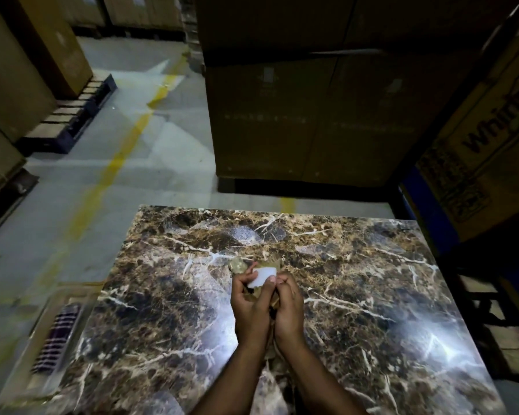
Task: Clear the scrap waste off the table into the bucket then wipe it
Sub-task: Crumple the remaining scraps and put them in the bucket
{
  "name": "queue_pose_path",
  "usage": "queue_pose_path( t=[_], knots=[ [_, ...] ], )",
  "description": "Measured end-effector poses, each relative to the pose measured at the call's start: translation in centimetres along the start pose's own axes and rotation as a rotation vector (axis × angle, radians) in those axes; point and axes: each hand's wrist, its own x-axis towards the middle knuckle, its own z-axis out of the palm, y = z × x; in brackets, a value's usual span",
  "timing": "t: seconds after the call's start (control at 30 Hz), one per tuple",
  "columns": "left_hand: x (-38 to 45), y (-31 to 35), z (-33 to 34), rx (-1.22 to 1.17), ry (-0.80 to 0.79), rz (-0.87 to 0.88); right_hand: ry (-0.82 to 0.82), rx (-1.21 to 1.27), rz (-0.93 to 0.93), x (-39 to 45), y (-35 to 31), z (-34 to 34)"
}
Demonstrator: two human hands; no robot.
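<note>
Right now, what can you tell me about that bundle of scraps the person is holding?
The scrap bundle is a crumpled handful of tan, paper-like pieces with one flat white piece on top. The left hand and right hand press it between them, thumbs on the white piece, above the middle of the marble-patterned table. Most of it is hidden by the fingers.

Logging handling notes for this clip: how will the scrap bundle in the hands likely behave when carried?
Probably light: both hands cup the scraps loosely above the table. Likely floppy and crumpled, since brown bits poke out unevenly. Loose pieces may slip out; the white piece looks stiffer.
</note>
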Motion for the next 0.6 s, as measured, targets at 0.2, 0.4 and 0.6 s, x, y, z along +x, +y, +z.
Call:
queue_pose_path(
  t=[0.2, 0.4, 0.6],
  knots=[
    [-0.5, 3.1, 0.1, 0.078, 0.009, 0.098, 0.021, 0.106, 0.030, -1.6, -2.7, 1.1],
    [-0.8, 4.5, 0.6, 0.076, 0.042, 0.130, 0.010, 0.018, 0.050, -1.9, -4.2, 1.5],
    [-1.0, 4.3, 0.5, -0.031, -0.021, 0.120, -0.018, 0.119, -0.075, -2.2, -4.3, 1.0]
  ],
)
